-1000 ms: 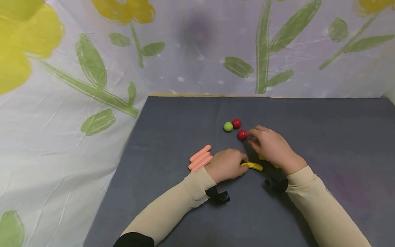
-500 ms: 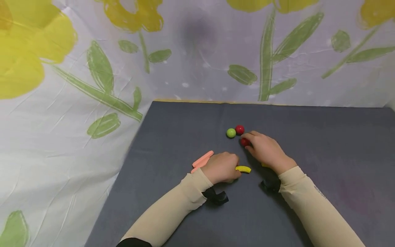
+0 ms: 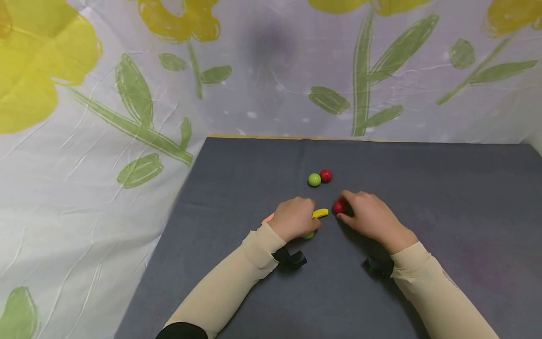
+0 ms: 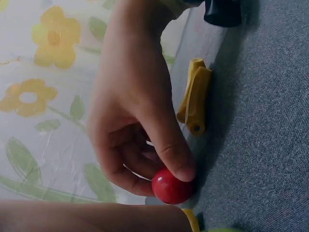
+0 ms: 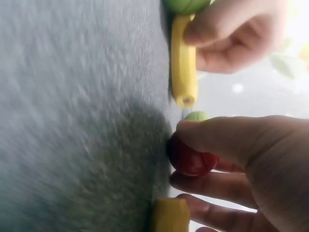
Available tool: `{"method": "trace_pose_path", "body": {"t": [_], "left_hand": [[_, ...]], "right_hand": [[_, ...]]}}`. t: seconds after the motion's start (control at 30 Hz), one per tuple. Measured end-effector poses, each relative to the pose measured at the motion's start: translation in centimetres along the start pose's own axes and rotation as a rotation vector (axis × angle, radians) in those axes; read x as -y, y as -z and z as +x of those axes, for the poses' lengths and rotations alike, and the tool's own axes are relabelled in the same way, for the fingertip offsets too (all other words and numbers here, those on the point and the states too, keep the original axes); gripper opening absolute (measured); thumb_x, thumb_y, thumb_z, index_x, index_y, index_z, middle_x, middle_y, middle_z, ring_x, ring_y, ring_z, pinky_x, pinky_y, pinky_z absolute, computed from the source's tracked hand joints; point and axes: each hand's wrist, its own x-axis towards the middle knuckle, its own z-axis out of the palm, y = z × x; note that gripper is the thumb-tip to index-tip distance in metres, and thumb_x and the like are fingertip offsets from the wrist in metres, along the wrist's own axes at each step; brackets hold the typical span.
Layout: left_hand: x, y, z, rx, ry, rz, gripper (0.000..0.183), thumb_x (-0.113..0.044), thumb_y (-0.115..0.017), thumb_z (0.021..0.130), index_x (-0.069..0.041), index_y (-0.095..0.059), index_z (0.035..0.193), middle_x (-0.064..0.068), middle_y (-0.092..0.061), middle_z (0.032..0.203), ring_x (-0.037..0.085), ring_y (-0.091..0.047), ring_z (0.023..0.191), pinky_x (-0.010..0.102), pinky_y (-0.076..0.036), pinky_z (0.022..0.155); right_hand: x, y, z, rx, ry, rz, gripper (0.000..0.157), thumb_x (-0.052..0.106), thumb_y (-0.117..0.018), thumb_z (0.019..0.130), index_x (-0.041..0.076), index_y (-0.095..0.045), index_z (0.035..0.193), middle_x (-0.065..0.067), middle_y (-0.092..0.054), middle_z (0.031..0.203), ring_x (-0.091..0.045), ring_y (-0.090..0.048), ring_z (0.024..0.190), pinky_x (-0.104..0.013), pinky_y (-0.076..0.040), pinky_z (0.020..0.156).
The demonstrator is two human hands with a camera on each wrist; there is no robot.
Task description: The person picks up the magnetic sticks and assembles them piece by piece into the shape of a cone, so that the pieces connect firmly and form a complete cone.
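Observation:
My left hand (image 3: 295, 217) pinches a small toy banana (image 3: 320, 213) between thumb and fingers, low over the table. A green ball (image 3: 309, 235) shows partly beneath that hand; the right wrist view has this green ball (image 5: 187, 4) beside the banana (image 5: 183, 63). My right hand (image 3: 372, 219) holds a red ball (image 3: 338, 207) between thumb and fingers, at the table surface. In the left wrist view the red ball (image 4: 171, 187) sits at the fingertips, and two more toy bananas (image 4: 195, 96) lie behind the hand.
Farther back on the dark grey table (image 3: 423, 179), a light green ball (image 3: 314, 180) touches another red ball (image 3: 326, 175). Salmon-pink sticks (image 3: 267, 219) lie mostly hidden behind the left hand. A flower-patterned sheet (image 3: 271, 113) hangs along the back and left.
The right hand has taken hold of the nearer red ball and brought it toward me. My left hand has shifted left with the banana and now covers most of the pink sticks.

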Motion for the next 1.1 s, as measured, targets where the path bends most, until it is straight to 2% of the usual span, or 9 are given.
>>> {"method": "trace_pose_path", "body": {"t": [0.4,0.53,0.6,0.67,0.83,1.1], "left_hand": [[-0.5,-0.1,0.2,0.001,-0.071,-0.01,0.028,-0.027,-0.072,0.093,-0.017,-0.057,0.072,-0.004,-0.045,0.06,0.012,-0.044,0.052,0.027,-0.029,0.045],[-0.8,-0.4,0.5,-0.005,-0.115,-0.025,0.021,-0.027,-0.07,0.097,-0.018,-0.063,0.079,-0.004,-0.052,0.066,0.011,-0.049,0.056,0.026,-0.034,0.047],[-0.9,-0.6,0.5,0.004,-0.135,-0.03,0.016,-0.025,-0.07,0.097,-0.018,-0.066,0.083,-0.004,-0.056,0.07,0.011,-0.052,0.058,0.025,-0.038,0.048],[-0.9,-0.7,0.5,0.018,-0.143,-0.036,0.015,-0.023,-0.07,0.097,-0.018,-0.067,0.084,-0.004,-0.058,0.072,0.011,-0.052,0.059,0.024,-0.04,0.049],[-0.6,-0.8,0.3,0.015,-0.118,-0.059,0.019,-0.019,-0.068,0.095,-0.018,-0.06,0.078,-0.003,-0.053,0.068,0.011,-0.048,0.057,0.025,-0.033,0.047],[-0.5,-1.2,0.0,0.021,-0.121,-0.094,0.018,-0.02,-0.069,0.094,-0.018,-0.059,0.079,-0.004,-0.052,0.066,0.011,-0.048,0.055,0.025,-0.032,0.046]], "right_hand": [[0.6,-0.3,-1.6,-0.03,0.074,0.005,0.03,0.02,-0.087,0.088,0.01,-0.07,0.11,0.002,-0.066,0.084,-0.016,-0.059,0.071,-0.042,-0.051,0.067],[0.4,0.3,-2.8,-0.023,0.078,0.03,0.042,0.018,-0.088,0.086,0.005,-0.07,0.122,-0.008,-0.074,0.104,-0.026,-0.07,0.089,-0.05,-0.057,0.081],[0.2,0.9,-3.7,-0.033,0.059,0.021,0.048,0.015,-0.089,0.085,0.002,-0.069,0.126,-0.014,-0.075,0.114,-0.033,-0.072,0.101,-0.055,-0.056,0.089],[-0.1,1.5,-4.5,-0.052,0.041,-0.008,0.049,0.012,-0.09,0.083,-0.001,-0.07,0.126,-0.016,-0.074,0.116,-0.037,-0.071,0.104,-0.058,-0.055,0.09],[-0.8,2.2,-5.4,-0.077,0.052,-0.076,0.034,0.006,-0.09,0.08,0.001,-0.077,0.111,-0.012,-0.071,0.101,-0.034,-0.068,0.091,-0.055,-0.056,0.081],[-0.8,1.6,-5.3,-0.031,0.045,-0.03,0.02,0.002,-0.086,0.083,0.003,-0.078,0.101,-0.004,-0.067,0.092,-0.022,-0.066,0.078,-0.046,-0.058,0.073]]}}
